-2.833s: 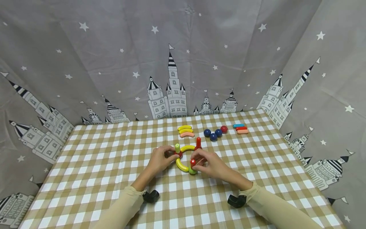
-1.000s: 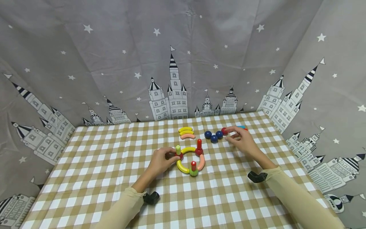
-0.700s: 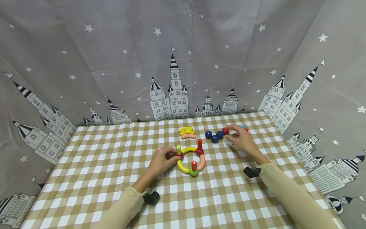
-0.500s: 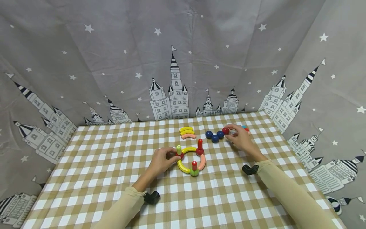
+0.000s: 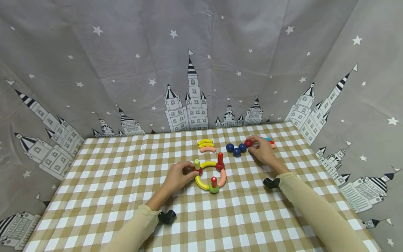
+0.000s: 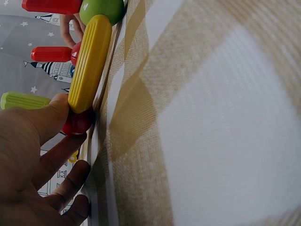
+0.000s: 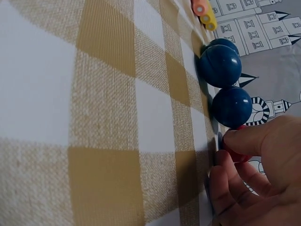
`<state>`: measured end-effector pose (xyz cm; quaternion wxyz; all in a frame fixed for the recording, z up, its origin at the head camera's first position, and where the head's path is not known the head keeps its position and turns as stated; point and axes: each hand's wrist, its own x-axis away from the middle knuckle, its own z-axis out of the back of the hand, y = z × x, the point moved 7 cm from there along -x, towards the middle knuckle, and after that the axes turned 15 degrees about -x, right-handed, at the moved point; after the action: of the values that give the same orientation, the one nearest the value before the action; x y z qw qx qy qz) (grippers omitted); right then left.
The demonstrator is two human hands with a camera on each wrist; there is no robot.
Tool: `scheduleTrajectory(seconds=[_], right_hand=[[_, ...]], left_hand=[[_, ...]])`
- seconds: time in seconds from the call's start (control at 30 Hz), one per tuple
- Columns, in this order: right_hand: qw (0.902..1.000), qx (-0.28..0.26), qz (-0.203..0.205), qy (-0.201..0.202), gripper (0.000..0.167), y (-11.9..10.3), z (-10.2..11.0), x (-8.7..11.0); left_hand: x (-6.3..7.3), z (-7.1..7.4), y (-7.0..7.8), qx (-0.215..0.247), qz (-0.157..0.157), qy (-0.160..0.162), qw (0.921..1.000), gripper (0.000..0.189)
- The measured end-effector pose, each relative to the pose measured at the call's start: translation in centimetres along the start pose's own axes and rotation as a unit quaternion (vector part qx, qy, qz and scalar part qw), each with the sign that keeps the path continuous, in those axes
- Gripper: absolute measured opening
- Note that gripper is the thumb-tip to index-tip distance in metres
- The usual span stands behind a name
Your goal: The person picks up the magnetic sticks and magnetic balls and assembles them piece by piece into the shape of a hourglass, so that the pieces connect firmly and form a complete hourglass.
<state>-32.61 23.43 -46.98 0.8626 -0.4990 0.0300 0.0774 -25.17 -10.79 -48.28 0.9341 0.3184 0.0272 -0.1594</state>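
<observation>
My left hand (image 5: 177, 176) pinches a red ball (image 6: 78, 123) at the left of a ring on the cloth. A light green stick (image 5: 197, 164) stands up from that ball. Two yellow curved sticks (image 5: 201, 183) and a peach curved stick (image 5: 222, 178) link it with another red ball (image 5: 220, 166) and a green ball (image 5: 214, 189), each bearing an upright red stick (image 5: 220, 157). Farther back, my right hand (image 5: 263, 151) holds a loose red ball (image 5: 248, 143) between thumb and fingers, right beside a blue ball (image 7: 232, 107).
Several blue balls (image 5: 237, 152) lie left of the right hand. Behind the ring rest two yellow curved sticks (image 5: 206, 141) and a peach one (image 5: 208, 149). Blue, red and peach sticks (image 5: 273, 145) lie partly hidden behind the right hand. A checked cloth (image 5: 126, 196) covers the table.
My right hand has left the green ball in the ring, reached to the back right and taken hold of the loose red ball. The left hand has stayed at the ring.
</observation>
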Motion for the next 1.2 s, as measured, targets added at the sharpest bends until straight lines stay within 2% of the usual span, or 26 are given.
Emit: scheduleTrajectory(seconds=[0.57,0.87,1.2], right_hand=[[0.9981,0.037,0.020,0.045,0.033,0.11,-0.06,-0.59],[0.9978,0.040,0.023,0.046,0.031,0.07,0.02,-0.60],[0.9983,0.025,0.009,0.052,0.033,0.08,0.73,-0.26]], left_hand=[[0.10,0.13,0.26,-0.001,-0.003,0.005,1.0000,0.020],[0.13,0.15,0.28,0.003,-0.003,0.009,1.0000,0.019],[0.03,0.04,0.21,0.000,0.003,0.007,1.0000,0.020]])
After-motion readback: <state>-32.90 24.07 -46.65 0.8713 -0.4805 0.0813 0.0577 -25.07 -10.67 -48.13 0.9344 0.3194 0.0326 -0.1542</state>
